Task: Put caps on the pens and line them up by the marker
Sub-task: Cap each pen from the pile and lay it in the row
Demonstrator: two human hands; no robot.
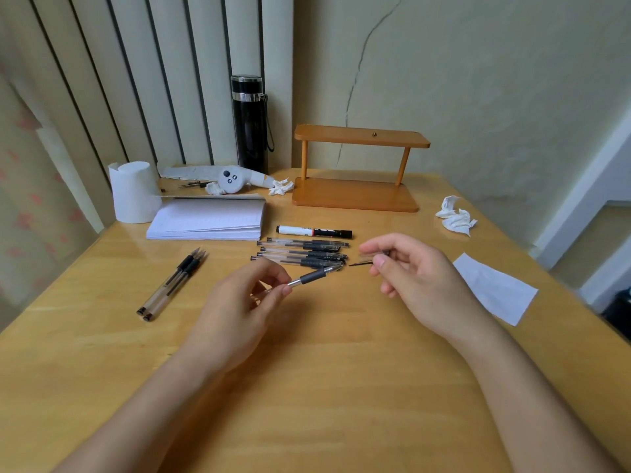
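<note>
Two bare forearms reach in over a wooden table (307, 387), where the left hand (239, 302) pinches an uncapped pen (309, 277) between thumb and fingertips, its dark rubber grip and tip angled up and to the right. Opposite it, the right hand (409, 274) closes thumb and forefinger on a clear cap (367, 259), whose dark clip points left toward the pen tip; the two are near each other but not touching. Just behind the hands, a row of capped pens (302, 254) lies side by side, parallel to a black-and-white marker (314, 231) at the far edge of the row. Two more uncapped pens (172, 285) rest together well off to the left. Farther back sit a stack of lined paper (208, 216), a roll of tissue (133, 191), a black flask (249, 124) and a small wooden shelf (358, 169), with crumpled tissue (456, 216) and a white paper slip (495, 288) at right.
</note>
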